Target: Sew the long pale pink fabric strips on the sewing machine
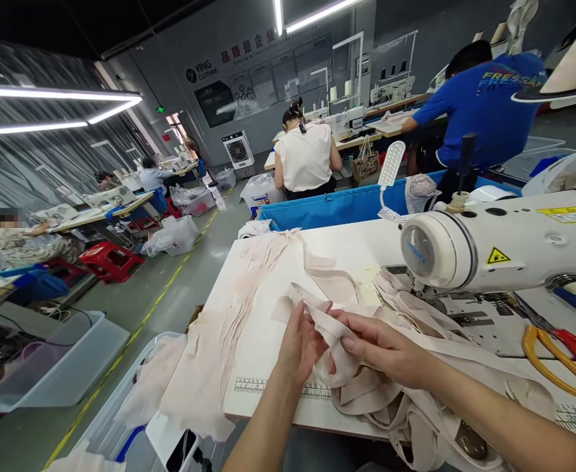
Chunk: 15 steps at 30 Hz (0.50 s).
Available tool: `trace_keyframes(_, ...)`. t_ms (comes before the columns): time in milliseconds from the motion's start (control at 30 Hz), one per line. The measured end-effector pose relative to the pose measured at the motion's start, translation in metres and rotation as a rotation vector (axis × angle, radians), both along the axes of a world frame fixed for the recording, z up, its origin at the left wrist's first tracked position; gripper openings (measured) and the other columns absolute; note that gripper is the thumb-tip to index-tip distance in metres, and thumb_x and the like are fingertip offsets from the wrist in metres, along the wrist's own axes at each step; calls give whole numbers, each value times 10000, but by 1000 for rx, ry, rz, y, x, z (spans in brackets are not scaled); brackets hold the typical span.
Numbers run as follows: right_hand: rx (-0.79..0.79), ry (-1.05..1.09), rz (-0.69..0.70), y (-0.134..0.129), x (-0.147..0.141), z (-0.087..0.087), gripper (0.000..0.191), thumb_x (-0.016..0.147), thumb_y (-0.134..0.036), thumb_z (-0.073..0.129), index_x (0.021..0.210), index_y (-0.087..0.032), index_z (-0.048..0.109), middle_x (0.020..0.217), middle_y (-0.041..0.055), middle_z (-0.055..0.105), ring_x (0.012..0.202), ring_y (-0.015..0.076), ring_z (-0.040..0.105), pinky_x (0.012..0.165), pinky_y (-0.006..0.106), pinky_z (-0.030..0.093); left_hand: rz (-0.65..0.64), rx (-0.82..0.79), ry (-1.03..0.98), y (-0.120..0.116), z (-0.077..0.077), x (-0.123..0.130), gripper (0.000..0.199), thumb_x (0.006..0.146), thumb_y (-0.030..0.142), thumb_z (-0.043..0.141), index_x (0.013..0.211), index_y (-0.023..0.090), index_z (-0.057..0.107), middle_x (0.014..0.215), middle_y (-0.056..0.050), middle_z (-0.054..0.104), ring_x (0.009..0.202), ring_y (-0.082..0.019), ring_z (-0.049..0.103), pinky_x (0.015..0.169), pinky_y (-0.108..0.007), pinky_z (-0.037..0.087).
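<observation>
Both hands are over the front of the white sewing table. My left hand (301, 344) has its fingers closed on one end of a pale pink fabric strip (334, 328). My right hand (383, 344) pinches the same strip a little to the right, thumb on top, and the strip loops down between the hands. A tangled heap of similar strips (410, 410) lies under and beside my right hand and hangs over the table's front edge. Thin pale pink fabric pieces (238, 308) lie in layers on the table's left side.
A white sewing machine (514, 242) stands at the right, with yellow-handled scissors (557, 360) and red-handled ones beside it. A clear bin (140, 393) with fabric sits at lower left. Several people work at other machines; a blue cloth trough (337, 204) runs behind the table.
</observation>
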State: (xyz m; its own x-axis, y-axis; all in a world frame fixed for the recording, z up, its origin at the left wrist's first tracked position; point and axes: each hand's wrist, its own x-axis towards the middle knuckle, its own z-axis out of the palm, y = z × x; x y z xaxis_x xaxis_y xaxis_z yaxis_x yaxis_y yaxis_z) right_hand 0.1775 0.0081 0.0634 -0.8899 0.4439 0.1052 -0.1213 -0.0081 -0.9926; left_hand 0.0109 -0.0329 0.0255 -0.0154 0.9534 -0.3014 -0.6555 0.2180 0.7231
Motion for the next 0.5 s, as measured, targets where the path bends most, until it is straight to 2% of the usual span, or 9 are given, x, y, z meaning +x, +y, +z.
trace_keyframes(100, 14, 3, -14, 0, 9, -9, 347, 934, -509, 478, 930, -185, 602, 879, 49, 656, 819, 170, 602, 776, 303, 470, 165, -10, 29, 9, -2, 11, 498, 682, 557, 747, 948, 146, 656, 722, -18, 643, 594, -116, 577, 567, -237, 465)
trace_keyframes(167, 58, -65, -64, 4, 12, -15, 355, 916, -518, 507, 925, -177, 607, 863, 44, 632, 822, 172, 583, 775, 305, 459, 256, 16, 144, 6, -10, 14, 472, 662, 587, 760, 777, 158, 599, 542, 42, 527, 442, -67, 435, 448, -201, 339)
trace_keyframes(233, 124, -166, -162, 8, 9, -21, 373, 887, -545, 543, 920, -176, 587, 842, 24, 586, 794, 157, 541, 728, 286, 438, 242, 51, 389, -1, -18, 16, 535, 715, 678, 671, 616, 182, 496, 421, 66, 399, 375, -57, 315, 408, -214, 235)
trace_keyframes(300, 201, -244, -245, 12, 0, -24, 377, 870, -560, 555, 854, -183, 546, 757, -15, 508, 709, 127, 467, 640, 254, 389, 181, 97, 679, -9, -21, 16, 615, 754, 764, 548, 529, 205, 426, 381, 50, 359, 377, -78, 313, 427, -246, 236)
trace_keyframes(367, 267, -258, -255, 15, -12, -25, 389, 871, -556, 540, 747, -190, 490, 668, -45, 410, 629, 102, 382, 572, 238, 329, 126, 139, 873, -16, -17, 11, 651, 759, 803, 486, 487, 216, 420, 392, 24, 381, 416, -106, 359, 471, -276, 278)
trace_keyframes(433, 293, -232, -236, 21, -22, -23, 420, 869, -554, 525, 668, -194, 446, 611, -58, 354, 580, 89, 334, 533, 233, 287, 119, 143, 885, -19, -6, -5, 636, 773, 781, 499, 486, 216, 438, 416, 16, 395, 448, -117, 374, 497, -289, 292)
trace_keyframes(500, 254, -195, -271, 33, -31, -18, 439, 845, -561, 542, 627, -196, 431, 565, -62, 359, 543, 82, 346, 510, 228, 274, 133, 114, 895, -21, 9, -30, 616, 833, 745, 452, 522, 213, 455, 440, 21, 394, 453, -112, 370, 495, -285, 293)
